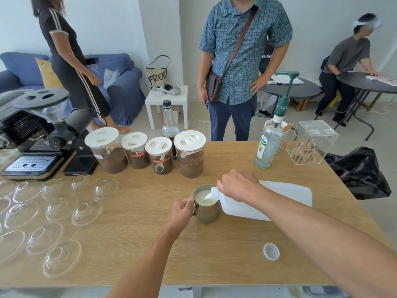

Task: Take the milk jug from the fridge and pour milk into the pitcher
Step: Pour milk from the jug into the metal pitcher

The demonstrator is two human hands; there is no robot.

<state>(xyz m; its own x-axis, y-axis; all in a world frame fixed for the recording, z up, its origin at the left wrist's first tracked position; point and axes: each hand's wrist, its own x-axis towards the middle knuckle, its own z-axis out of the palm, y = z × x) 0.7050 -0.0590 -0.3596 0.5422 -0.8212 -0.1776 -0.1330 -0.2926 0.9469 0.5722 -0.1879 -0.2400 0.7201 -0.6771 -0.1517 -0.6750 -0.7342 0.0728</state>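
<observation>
Around us first: along the far side of the wooden table [150,244] stands a row of four clear canisters [190,154] with white lids, all holding brown grounds, and one of them has a scoop inside. A dark-capped bottle [169,123] pokes up behind them. Far left there's a black grinder [71,130] next to an espresso machine [30,162] with a perforated metal drip tray. The whole left side of the table is covered in clear domed glass pieces [62,258]. Far right we've got a glass syrup bottle [269,143] with a green pump and a see-through acrylic box [309,143], with a black plastic bag [361,175] off the right edge. A person in a patterned blue shirt [242,50] stands just beyond the table.

The pitcher [207,216] is shiny steel and round, and it stands upright mid-table with white milk [204,197] well up inside. Our left grip [182,209] is curled around its handle on the left side. The milk jug [279,198] is translucent white plastic, squarish, tipped nearly flat to the right of the pitcher. Its threaded neck sits over the pitcher's rim with milk running in. Our right grip [238,186] is clamped around the jug up by the neck, and it hides the handle. The jug's white cap [271,251] lies open side up on the near right of the table, well apart from both.
</observation>
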